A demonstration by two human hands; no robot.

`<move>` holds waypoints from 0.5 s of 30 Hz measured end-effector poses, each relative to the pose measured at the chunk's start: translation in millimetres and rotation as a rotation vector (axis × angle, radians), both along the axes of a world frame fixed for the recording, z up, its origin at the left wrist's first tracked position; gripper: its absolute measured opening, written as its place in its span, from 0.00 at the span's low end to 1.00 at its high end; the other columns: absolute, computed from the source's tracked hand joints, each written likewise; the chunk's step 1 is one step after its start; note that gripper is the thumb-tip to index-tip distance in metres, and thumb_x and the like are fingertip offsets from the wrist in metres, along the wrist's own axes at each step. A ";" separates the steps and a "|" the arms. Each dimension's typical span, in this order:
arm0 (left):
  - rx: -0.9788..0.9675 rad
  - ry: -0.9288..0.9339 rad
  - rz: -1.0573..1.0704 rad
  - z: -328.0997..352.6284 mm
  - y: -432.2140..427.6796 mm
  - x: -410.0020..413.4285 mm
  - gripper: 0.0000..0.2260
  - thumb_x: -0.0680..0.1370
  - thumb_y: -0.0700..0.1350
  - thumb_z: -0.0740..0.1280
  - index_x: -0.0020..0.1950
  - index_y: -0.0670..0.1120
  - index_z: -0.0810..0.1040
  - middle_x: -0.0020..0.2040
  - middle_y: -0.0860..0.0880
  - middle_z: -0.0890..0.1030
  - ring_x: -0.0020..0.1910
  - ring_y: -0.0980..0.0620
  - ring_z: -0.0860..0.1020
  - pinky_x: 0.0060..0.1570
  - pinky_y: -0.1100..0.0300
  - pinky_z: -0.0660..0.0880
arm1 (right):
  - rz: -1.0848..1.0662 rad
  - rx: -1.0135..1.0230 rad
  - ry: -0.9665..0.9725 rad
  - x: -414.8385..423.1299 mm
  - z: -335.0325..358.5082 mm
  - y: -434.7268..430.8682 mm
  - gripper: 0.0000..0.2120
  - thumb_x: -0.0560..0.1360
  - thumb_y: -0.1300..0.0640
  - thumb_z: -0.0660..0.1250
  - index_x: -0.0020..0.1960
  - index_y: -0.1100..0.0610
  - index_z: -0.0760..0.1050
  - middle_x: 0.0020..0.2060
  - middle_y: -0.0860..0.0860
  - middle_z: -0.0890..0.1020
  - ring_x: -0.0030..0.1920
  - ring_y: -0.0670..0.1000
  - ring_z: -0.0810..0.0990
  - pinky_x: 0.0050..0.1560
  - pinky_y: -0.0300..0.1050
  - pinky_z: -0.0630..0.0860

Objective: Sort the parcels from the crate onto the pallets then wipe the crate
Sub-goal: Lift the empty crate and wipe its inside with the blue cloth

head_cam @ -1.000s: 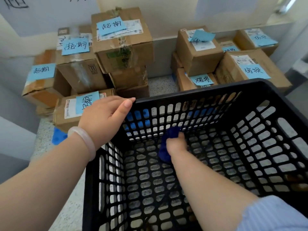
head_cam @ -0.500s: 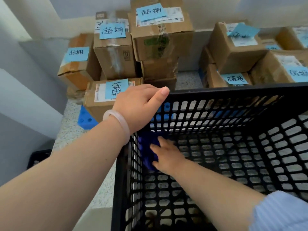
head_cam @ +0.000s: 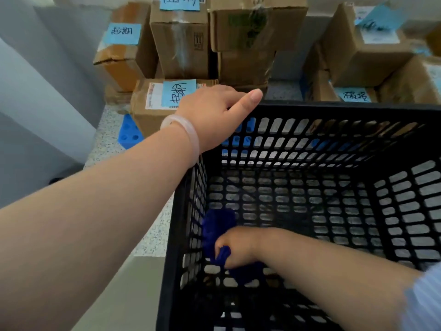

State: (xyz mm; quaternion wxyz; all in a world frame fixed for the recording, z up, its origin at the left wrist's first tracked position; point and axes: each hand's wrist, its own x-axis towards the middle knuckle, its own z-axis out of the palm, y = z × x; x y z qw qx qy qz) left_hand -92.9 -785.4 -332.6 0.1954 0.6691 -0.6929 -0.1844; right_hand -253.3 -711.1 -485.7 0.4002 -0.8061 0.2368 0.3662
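A: What colour is the crate [head_cam: 310, 108]?
B: Black, with a grid of slots all over. The cloth [head_cam: 218, 225] is deep blue.
A: And the parcels [head_cam: 181, 51]?
B: Brown cardboard. Each note [head_cam: 179, 93] is pale blue with black handwriting. The pallet [head_cam: 130, 133] is bright blue, the floor [head_cam: 155, 235] speckled grey-white, the bangle [head_cam: 188, 132] milky pale, and the sleeve [head_cam: 424, 304] pale blue with fine stripes.

Parcel-sorting corner of a storeroom, taped cardboard parcels [head_cam: 181, 41] stacked by group, blue handwritten sorting labels [head_cam: 123, 33], blue plastic pallet [head_cam: 130, 133], speckled floor [head_cam: 107, 130], black perforated crate [head_cam: 334, 130].
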 end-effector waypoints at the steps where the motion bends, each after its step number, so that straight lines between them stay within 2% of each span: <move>1: 0.005 -0.001 0.005 -0.2 0.6 -0.3 0.38 0.73 0.72 0.36 0.66 0.60 0.77 0.61 0.55 0.79 0.63 0.51 0.74 0.63 0.42 0.70 | 0.043 0.055 0.037 -2.2 0.2 7.5 0.17 0.75 0.53 0.69 0.64 0.49 0.77 0.60 0.52 0.78 0.57 0.55 0.77 0.56 0.49 0.77; 3: 0.017 -0.006 0.012 1.0 2.0 -1.8 0.39 0.72 0.73 0.36 0.67 0.60 0.76 0.62 0.55 0.79 0.64 0.51 0.73 0.63 0.42 0.69 | 0.000 0.142 0.076 -4.1 2.8 6.5 0.16 0.75 0.54 0.71 0.63 0.50 0.78 0.59 0.51 0.78 0.55 0.55 0.78 0.52 0.53 0.81; 6: 0.030 -0.008 0.024 2.7 3.2 -3.3 0.39 0.72 0.73 0.36 0.67 0.60 0.76 0.62 0.55 0.78 0.64 0.51 0.73 0.63 0.42 0.69 | -0.250 0.176 -0.021 -6.2 18.2 -22.6 0.14 0.75 0.55 0.71 0.60 0.49 0.80 0.56 0.50 0.80 0.54 0.52 0.80 0.50 0.50 0.82; 9: 0.015 -0.002 0.021 2.0 4.0 -2.8 0.39 0.71 0.73 0.36 0.66 0.60 0.77 0.60 0.55 0.79 0.63 0.50 0.73 0.63 0.42 0.69 | -0.593 0.028 -0.261 -12.8 26.6 -48.9 0.09 0.74 0.57 0.70 0.53 0.46 0.81 0.52 0.48 0.82 0.52 0.50 0.81 0.52 0.45 0.80; 12: 0.013 0.004 0.028 1.5 2.6 -2.5 0.39 0.71 0.73 0.36 0.66 0.61 0.77 0.60 0.55 0.79 0.63 0.50 0.73 0.63 0.42 0.69 | -0.873 -0.133 -0.541 -19.5 25.4 -68.8 0.13 0.75 0.61 0.69 0.54 0.45 0.77 0.52 0.46 0.81 0.53 0.48 0.80 0.54 0.38 0.76; 15: 0.012 0.012 0.024 1.8 1.5 -3.8 0.39 0.71 0.73 0.37 0.65 0.60 0.77 0.60 0.54 0.79 0.63 0.50 0.73 0.62 0.42 0.70 | -1.205 -0.084 -0.776 -21.8 35.1 -79.0 0.18 0.75 0.64 0.67 0.58 0.45 0.71 0.50 0.44 0.78 0.50 0.46 0.79 0.48 0.35 0.75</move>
